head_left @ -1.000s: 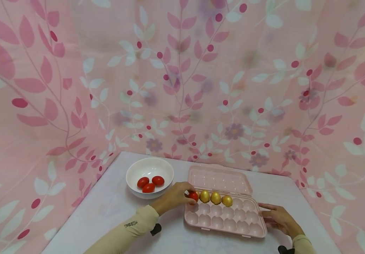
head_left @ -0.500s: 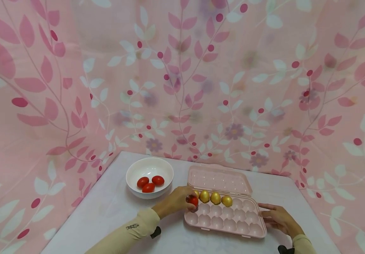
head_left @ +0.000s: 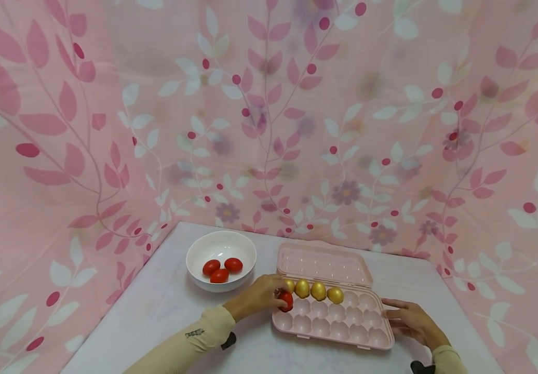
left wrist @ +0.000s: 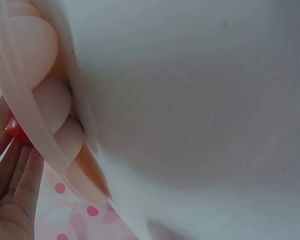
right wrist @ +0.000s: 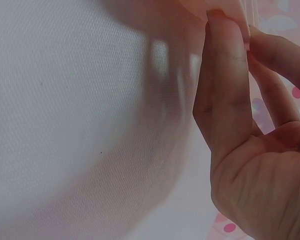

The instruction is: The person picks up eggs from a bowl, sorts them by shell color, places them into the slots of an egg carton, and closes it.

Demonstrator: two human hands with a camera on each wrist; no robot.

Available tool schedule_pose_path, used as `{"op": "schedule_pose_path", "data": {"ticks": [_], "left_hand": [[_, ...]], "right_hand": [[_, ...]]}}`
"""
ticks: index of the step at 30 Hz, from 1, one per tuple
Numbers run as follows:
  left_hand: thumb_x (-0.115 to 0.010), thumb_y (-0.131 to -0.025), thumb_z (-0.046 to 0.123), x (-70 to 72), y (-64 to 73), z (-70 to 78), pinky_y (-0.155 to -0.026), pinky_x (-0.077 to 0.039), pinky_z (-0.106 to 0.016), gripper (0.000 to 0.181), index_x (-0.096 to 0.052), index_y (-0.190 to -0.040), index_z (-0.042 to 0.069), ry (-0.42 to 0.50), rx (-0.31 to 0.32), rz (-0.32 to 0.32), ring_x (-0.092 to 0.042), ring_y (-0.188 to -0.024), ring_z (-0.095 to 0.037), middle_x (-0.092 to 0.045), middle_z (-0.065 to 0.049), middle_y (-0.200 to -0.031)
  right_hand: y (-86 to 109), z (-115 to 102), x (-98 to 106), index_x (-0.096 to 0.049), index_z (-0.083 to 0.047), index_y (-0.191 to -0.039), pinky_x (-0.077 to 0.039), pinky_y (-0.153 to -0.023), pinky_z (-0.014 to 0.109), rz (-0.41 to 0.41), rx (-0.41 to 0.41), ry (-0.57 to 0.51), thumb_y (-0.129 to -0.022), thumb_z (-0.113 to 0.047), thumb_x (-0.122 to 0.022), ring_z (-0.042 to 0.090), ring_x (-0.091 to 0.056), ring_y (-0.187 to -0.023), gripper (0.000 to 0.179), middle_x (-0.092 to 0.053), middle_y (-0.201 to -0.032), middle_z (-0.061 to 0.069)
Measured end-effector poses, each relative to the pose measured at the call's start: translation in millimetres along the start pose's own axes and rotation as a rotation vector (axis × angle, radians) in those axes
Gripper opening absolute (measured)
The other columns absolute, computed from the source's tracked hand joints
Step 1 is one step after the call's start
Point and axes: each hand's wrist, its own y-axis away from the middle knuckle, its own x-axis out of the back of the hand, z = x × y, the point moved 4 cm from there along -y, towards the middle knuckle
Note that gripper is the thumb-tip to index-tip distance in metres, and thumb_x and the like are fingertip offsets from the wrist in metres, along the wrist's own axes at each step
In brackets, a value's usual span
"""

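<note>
In the head view a pink egg carton [head_left: 318, 328] lies with its lid folded back. My left hand [head_left: 260, 297] holds a red egg [head_left: 286, 301] at the leftmost cup of the middle row. In the left wrist view that red egg [left wrist: 19, 131] shows between thumb and fingers, partly behind the carton's rim. Several golden eggs [head_left: 318, 291] sit in the back row; the leftmost is partly covered by my fingers. My right hand [head_left: 411, 321] grips the carton's right edge, its thumb and fingers on either side of the rim in the right wrist view.
A white bowl [head_left: 196, 250] with three red eggs [head_left: 219, 275] stands left of the carton, behind my left forearm. The open lid [head_left: 323, 262] lies behind the cups. A floral pink curtain [head_left: 269, 130] encloses the white-covered table [head_left: 152, 306] at the back and sides.
My left hand has brought the red egg slightly toward me, from beside the back row down to the middle row's left cup. Fingers have loosened slightly, showing more egg. The right hand stays put.
</note>
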Motion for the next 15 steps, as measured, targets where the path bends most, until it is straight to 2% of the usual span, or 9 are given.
{"op": "schedule_pose_path", "data": {"ticks": [7, 15], "left_hand": [[-0.077, -0.085, 0.029, 13.1, -1.7, 2.6, -0.076, -0.049, -0.013, 0.028, -0.072, -0.109, 0.015, -0.04, 0.007, 0.006, -0.061, -0.089, -0.009, -0.065, 0.006, -0.103], [-0.078, -0.085, 0.027, 46.1, -5.2, -7.6, -0.078, -0.051, -0.016, 0.033, -0.071, -0.115, 0.015, -0.136, 0.029, 0.067, -0.064, -0.093, -0.01, -0.067, 0.004, -0.107]], "right_hand": [[0.7, 0, -1, -0.053, 0.0, -0.136, -0.057, -0.072, 0.04, -0.002, -0.002, -0.003, -0.085, -0.014, -0.074, 0.025, -0.068, -0.087, 0.058, -0.067, -0.11, 0.018], [-0.4, 1, 0, -0.053, 0.0, -0.136, -0.057, -0.072, 0.04, -0.018, 0.017, -0.018, -0.084, -0.012, -0.073, 0.026, -0.068, -0.088, 0.057, -0.067, -0.109, 0.018]]}}
